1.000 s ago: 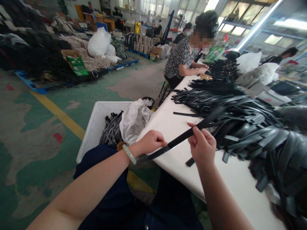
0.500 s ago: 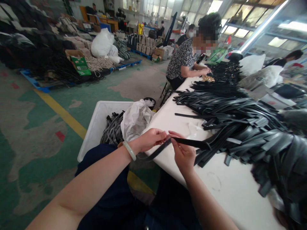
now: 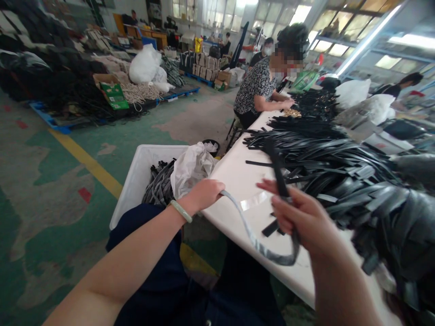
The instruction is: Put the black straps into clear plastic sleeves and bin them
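A long flat strap (image 3: 272, 257), black on one face and greyish on the other, hangs in a loose curve between my hands over the table's near edge. My left hand (image 3: 205, 194), with a pale bangle on the wrist, pinches one end of it. Blurred by motion, my right hand (image 3: 299, 215) grips the strap farther along, and its black end sticks up above the fingers. Behind and beside my right hand lies a large pile of black straps (image 3: 340, 158) on the white table (image 3: 231, 167). A clear plastic piece lies between the hands.
A white bin (image 3: 127, 194) holding grey straps (image 3: 159, 185) and a crumpled white bag (image 3: 192, 167) stands beside my left knee. Farther along the table a co-worker (image 3: 256, 86) sits handling small parts. Loaded blue pallets (image 3: 50, 122) stand on the floor at the left.
My hands, close together before, are now apart. My right hand has moved right and lifted the strap's black end upright; the strap between them now hangs in a curve. My left hand has shifted slightly left.
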The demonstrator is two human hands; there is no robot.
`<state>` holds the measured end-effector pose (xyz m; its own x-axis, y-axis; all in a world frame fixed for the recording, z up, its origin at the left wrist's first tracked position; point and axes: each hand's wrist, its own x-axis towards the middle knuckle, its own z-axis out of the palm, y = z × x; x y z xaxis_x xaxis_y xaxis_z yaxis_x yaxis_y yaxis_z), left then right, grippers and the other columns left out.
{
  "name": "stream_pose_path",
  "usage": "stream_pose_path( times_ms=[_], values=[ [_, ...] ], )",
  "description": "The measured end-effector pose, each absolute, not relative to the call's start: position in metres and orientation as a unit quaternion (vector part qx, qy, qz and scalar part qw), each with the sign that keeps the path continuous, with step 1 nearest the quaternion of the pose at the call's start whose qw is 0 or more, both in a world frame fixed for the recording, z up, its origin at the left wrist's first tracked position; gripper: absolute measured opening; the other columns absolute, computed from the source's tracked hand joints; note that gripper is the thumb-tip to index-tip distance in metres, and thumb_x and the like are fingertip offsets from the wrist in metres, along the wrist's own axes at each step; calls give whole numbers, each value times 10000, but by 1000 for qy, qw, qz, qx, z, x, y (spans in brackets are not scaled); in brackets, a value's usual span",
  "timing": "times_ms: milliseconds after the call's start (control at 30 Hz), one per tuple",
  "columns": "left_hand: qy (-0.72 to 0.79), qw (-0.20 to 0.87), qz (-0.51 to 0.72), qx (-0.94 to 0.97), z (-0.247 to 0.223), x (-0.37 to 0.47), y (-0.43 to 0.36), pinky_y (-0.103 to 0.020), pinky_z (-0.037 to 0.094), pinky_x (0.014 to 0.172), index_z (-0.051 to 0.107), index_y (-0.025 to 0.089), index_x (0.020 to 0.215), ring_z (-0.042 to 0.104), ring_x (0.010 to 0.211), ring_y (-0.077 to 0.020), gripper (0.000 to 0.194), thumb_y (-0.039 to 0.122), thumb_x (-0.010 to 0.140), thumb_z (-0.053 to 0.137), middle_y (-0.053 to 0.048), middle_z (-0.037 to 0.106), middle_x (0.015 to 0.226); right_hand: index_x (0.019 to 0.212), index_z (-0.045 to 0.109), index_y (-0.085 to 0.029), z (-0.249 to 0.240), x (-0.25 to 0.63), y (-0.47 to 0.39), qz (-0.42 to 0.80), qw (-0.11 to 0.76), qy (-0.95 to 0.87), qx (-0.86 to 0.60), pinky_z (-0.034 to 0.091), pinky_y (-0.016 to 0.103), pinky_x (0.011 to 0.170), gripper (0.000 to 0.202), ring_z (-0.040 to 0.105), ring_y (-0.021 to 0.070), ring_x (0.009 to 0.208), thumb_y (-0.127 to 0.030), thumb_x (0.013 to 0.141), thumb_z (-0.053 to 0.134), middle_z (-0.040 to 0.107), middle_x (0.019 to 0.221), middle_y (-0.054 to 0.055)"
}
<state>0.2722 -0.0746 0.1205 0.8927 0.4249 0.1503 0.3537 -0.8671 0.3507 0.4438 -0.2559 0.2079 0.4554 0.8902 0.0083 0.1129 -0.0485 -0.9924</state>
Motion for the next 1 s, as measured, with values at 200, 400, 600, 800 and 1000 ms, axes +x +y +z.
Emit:
stream_pose_path(
  times_ms=[200, 400, 600, 800, 1000],
  values=[
    [83, 9, 149, 985, 126, 278, -90, -351, 407, 751, 604, 154, 820, 594, 821, -220, 216, 272, 937, 466, -61, 647, 832, 869, 624, -129, 134, 401, -225, 659, 422, -261, -565, 208, 140, 288, 405, 263, -5, 339, -528, 804, 646, 640, 674, 26],
    [224, 16, 148, 963, 119, 263, -68, -357, 432, 743, 617, 139, 823, 614, 836, -231, 312, 354, 953, 433, -89, 653, 842, 756, 643, -117, 126, 417, -245, 592, 479, -255, -596, 183, 133, 292, 374, 266, -6, 303, -481, 748, 730, 488, 456, -61],
    [145, 32, 113, 982, 110, 268, -79, -317, 459, 692, 614, 148, 830, 626, 789, -207, 273, 333, 946, 451, -73, 650, 820, 731, 650, -110, 128, 420, -239, 559, 459, -286, -628, 176, 142, 287, 364, 294, 4, 283, -459, 716, 754, 488, 423, -57],
    [143, 3, 142, 980, 125, 270, -98, -324, 478, 645, 567, 156, 882, 620, 769, -214, 228, 311, 954, 416, -69, 619, 836, 694, 621, -121, 126, 412, -233, 518, 479, -289, -647, 176, 152, 283, 344, 295, 14, 278, -439, 711, 750, 480, 413, -60],
    [75, -11, 115, 991, 124, 271, -112, -343, 497, 580, 554, 152, 892, 620, 718, -233, 149, 189, 927, 414, -74, 610, 812, 568, 569, -147, 122, 396, -224, 512, 484, -312, -637, 167, 167, 288, 272, 298, 25, 273, -333, 723, 692, 456, 379, -59]
  ],
)
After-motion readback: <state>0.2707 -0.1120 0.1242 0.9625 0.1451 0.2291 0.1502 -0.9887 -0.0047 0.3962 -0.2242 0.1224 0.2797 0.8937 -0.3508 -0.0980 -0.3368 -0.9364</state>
